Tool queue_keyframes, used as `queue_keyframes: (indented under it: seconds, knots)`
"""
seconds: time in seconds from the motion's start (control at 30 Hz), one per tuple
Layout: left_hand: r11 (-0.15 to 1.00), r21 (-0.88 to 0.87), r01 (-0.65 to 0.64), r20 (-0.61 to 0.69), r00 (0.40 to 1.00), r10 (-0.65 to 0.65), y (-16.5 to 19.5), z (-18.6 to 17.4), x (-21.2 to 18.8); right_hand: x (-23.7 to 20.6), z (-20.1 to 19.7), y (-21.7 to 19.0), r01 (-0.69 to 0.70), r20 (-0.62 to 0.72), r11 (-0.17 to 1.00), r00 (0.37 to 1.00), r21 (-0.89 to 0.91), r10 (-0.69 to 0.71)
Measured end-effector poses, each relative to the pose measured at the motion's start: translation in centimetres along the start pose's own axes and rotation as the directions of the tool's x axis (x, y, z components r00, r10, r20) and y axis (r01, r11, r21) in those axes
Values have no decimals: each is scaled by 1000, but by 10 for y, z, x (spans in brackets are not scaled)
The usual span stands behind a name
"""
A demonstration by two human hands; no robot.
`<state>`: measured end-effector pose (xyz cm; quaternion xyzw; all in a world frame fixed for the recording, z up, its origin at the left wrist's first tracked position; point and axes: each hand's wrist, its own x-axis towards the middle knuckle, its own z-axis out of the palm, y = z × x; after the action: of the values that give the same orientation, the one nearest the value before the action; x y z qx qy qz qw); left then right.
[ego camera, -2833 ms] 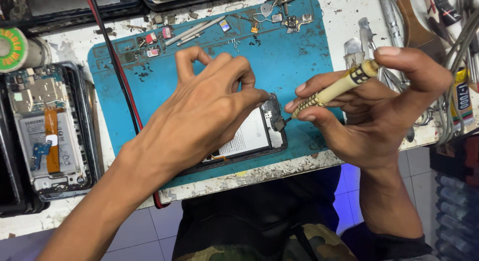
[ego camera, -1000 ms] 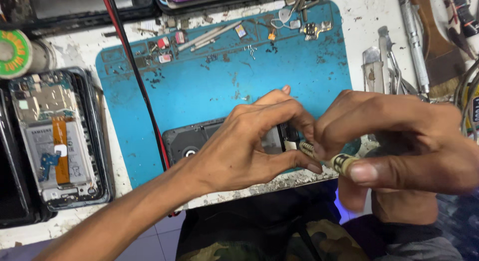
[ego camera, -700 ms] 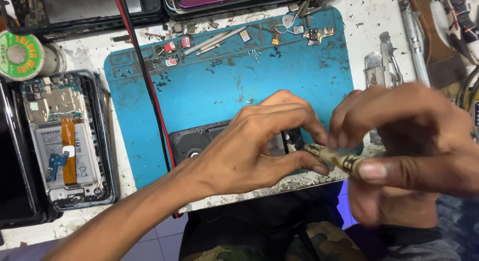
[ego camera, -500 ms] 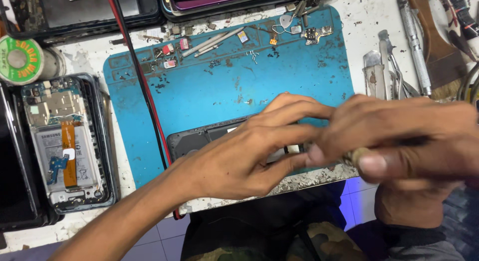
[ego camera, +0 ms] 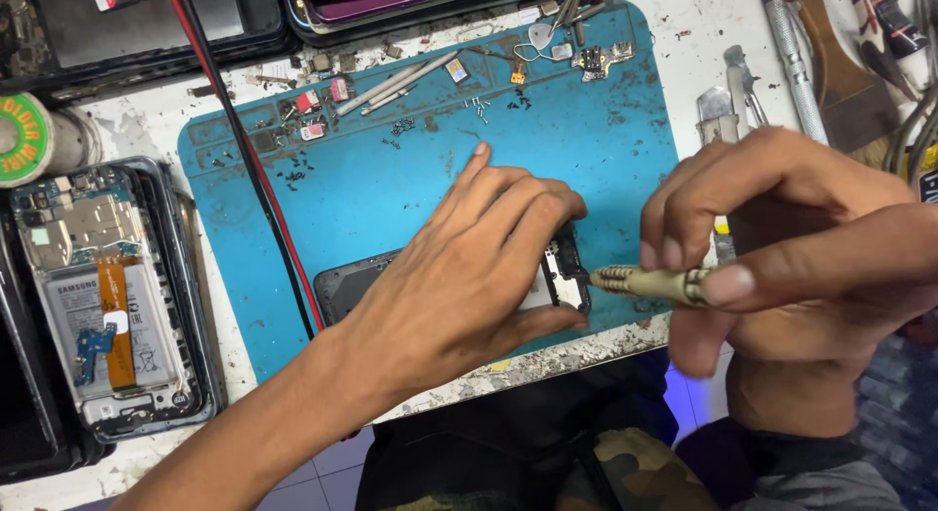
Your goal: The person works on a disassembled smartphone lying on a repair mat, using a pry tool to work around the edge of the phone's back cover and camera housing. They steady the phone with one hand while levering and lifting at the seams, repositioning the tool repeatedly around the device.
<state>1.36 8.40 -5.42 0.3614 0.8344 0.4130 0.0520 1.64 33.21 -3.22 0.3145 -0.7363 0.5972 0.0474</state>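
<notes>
A dark phone with its back removed lies on the blue work mat near the front edge. My left hand rests flat on top of it and pins it down, covering most of it. My right hand grips a small brass-coloured screwdriver between thumb and fingers. The tool lies nearly level, and its tip touches the phone's exposed right end, just beside my left fingertips.
A second opened phone with battery and orange flex cable lies at the left. Red and black cables cross the mat. Small screws, parts and tweezers litter the mat's far edge. A solder spool sits far left; tools lie at right.
Since 2.8 s ago the screwdriver dropped from a slanted hold to nearly level. My left hand, curled before, now lies flat on the phone. The view shifted slightly.
</notes>
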Motion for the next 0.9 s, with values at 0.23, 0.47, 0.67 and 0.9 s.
queue_keyframes:
  seconds: [0.23, 0.47, 0.67, 0.9]
  knots:
    - [1000, 0, -3, 3, 1000, 3, -3, 2, -2, -29, -26, 34, 110, 67, 982, 990, 156, -121]
    - [1000, -19, -13, 9, 1000, 13, -5, 0, -1, 1, 10, 0, 50, 1, 992, 999, 119, -51]
    - [1000, -12, -23, -1, 1000, 23, -5, 1, -2, -4, 8, 4, -12, -61, 986, 998, 166, 23]
    - [999, -1, -34, 2, 999, 34, -6, 1, -3, -5, 10, 5, 56, 22, 998, 998, -43, -55]
